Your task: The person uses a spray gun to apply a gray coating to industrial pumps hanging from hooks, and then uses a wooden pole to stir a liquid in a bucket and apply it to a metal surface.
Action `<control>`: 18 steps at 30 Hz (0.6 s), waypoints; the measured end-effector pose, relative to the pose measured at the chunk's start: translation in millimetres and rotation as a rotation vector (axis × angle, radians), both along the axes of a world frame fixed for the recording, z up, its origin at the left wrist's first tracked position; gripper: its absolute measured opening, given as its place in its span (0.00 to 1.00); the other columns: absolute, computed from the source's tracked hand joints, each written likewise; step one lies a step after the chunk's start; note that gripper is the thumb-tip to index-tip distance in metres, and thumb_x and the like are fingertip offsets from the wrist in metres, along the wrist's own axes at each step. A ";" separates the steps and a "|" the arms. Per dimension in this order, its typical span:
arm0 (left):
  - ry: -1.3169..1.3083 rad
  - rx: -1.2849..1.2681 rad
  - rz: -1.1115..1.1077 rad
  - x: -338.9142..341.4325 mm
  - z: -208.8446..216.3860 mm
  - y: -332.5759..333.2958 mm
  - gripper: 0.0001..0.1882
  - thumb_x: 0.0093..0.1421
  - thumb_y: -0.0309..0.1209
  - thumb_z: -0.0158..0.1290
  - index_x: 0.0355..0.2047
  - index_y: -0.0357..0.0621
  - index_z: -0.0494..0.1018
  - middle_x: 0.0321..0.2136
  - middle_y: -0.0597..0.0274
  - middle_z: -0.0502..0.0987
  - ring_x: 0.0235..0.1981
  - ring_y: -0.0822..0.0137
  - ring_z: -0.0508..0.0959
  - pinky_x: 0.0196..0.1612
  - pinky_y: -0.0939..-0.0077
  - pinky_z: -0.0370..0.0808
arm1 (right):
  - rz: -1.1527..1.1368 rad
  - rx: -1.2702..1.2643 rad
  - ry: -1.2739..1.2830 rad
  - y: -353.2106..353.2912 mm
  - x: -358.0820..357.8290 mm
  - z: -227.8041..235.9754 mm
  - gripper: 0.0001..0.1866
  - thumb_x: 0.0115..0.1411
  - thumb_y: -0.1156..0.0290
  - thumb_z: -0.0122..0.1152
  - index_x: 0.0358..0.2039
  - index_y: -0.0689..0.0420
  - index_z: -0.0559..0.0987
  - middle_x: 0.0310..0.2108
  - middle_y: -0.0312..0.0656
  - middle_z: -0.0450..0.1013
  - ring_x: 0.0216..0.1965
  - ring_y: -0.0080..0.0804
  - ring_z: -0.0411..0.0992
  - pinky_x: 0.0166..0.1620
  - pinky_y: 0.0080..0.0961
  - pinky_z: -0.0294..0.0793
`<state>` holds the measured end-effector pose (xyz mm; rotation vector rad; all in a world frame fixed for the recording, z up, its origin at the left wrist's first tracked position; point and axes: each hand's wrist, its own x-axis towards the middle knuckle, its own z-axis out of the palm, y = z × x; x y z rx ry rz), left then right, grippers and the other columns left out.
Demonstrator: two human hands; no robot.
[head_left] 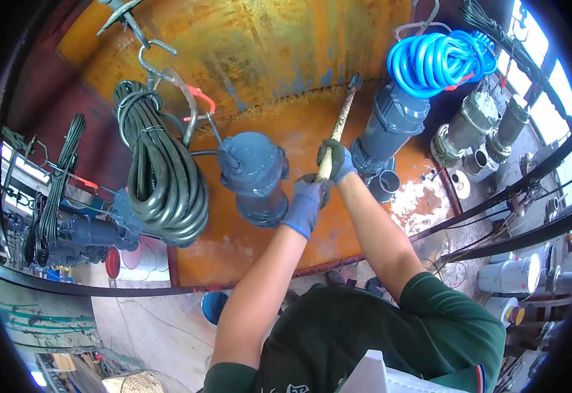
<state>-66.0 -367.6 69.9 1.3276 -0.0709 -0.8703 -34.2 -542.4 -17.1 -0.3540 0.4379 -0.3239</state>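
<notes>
Both my hands wear blue and grey gloves and are wrapped round one long pale stick point(343, 122). My left hand point(309, 191) grips its lower end, and my right hand point(335, 159) grips just above. The stick slants up and away, its dark blue-stained tip point(355, 82) near the base of the back panel; I cannot make out what kind of tool it is. Left of my hands hangs a blue-grey painted pump point(253, 177). To the right is a second blue-grey pump point(391, 121) with a round outlet, below a bright blue coiled hose or cable point(436, 63).
A thick black cable coil point(161, 164) hangs from a metal hook point(158, 56) at left. Behind stands a yellow-brown, paint-streaked panel point(253, 46). Unpainted metal pumps point(469, 128) hang at right. White buckets point(510, 274) and a blue bucket point(214, 306) stand lower down. More pumps point(89, 232) hang far left.
</notes>
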 end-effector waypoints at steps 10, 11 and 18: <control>0.029 -0.011 0.132 -45.5 33.6 87.3 0.19 0.53 0.21 0.64 0.44 0.40 0.72 0.22 0.65 0.72 0.14 0.73 0.70 0.16 0.79 0.66 | 0.160 -0.112 0.078 98.3 -25.4 46.8 0.08 0.59 0.67 0.60 0.27 0.55 0.72 0.19 0.37 0.68 0.19 0.31 0.68 0.24 0.29 0.71; 0.040 0.009 0.114 -54.0 40.2 96.4 0.22 0.54 0.21 0.63 0.47 0.41 0.69 0.27 0.61 0.73 0.17 0.72 0.72 0.17 0.77 0.68 | 0.188 -0.129 0.064 106.2 -32.2 52.3 0.08 0.59 0.67 0.60 0.27 0.55 0.73 0.19 0.38 0.68 0.19 0.31 0.68 0.24 0.29 0.71; -0.088 0.097 -0.010 -109.8 44.1 99.4 0.31 0.53 0.22 0.60 0.57 0.44 0.62 0.28 0.59 0.71 0.20 0.68 0.72 0.19 0.74 0.66 | 0.163 -0.048 0.095 113.1 -85.6 57.4 0.07 0.58 0.72 0.61 0.35 0.56 0.71 0.22 0.38 0.68 0.20 0.30 0.68 0.23 0.29 0.71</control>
